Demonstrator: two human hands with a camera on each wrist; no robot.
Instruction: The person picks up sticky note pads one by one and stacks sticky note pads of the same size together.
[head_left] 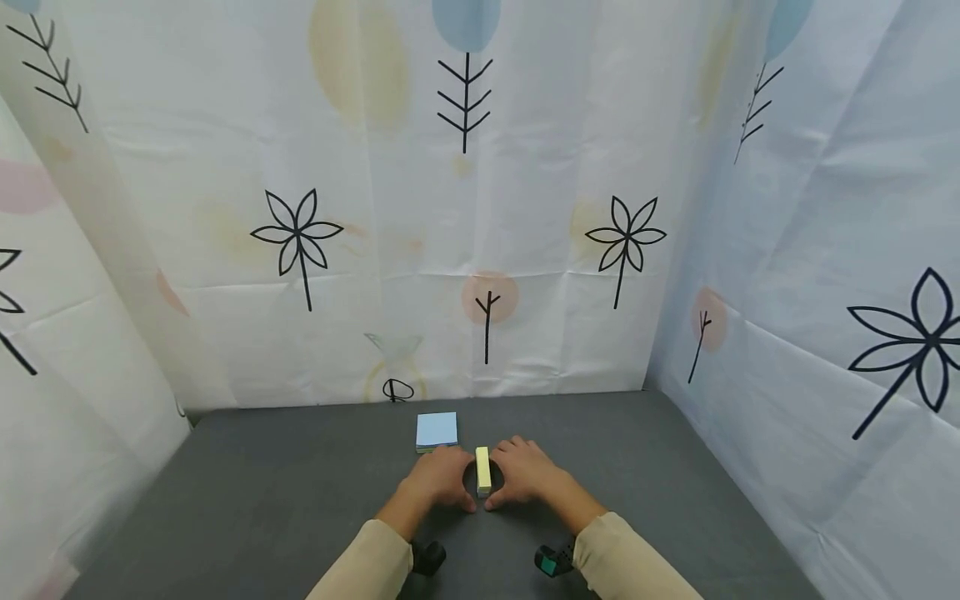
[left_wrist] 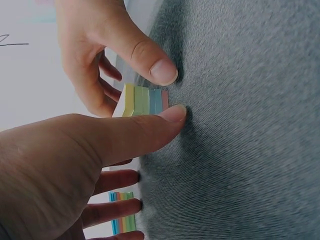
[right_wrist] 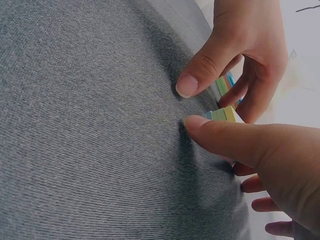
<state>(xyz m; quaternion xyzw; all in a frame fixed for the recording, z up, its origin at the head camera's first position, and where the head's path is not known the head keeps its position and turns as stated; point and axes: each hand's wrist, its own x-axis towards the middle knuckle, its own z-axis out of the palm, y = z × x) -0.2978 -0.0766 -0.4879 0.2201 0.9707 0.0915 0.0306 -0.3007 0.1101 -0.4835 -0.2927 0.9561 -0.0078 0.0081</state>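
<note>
A narrow stack of sticky-note pads (head_left: 483,472) stands on the grey table between the two hands. Its top is yellow, with green, blue and pink layers below, as the left wrist view shows of the pad stack (left_wrist: 145,102). On its left my left hand (head_left: 438,477) curves, thumb and fingertips low by the table. The right hand (head_left: 527,472) mirrors it on the other side. In the wrist views the far thumb stands slightly apart from the stack; the near thumb partly hides it, so contact is unclear. Neither hand visibly pinches the stack.
A wider square stack of sticky notes (head_left: 437,430), light blue on top, lies just beyond the left hand's fingers. Printed white cloth (head_left: 540,333) rises behind and at both sides of the grey table (head_left: 300,492).
</note>
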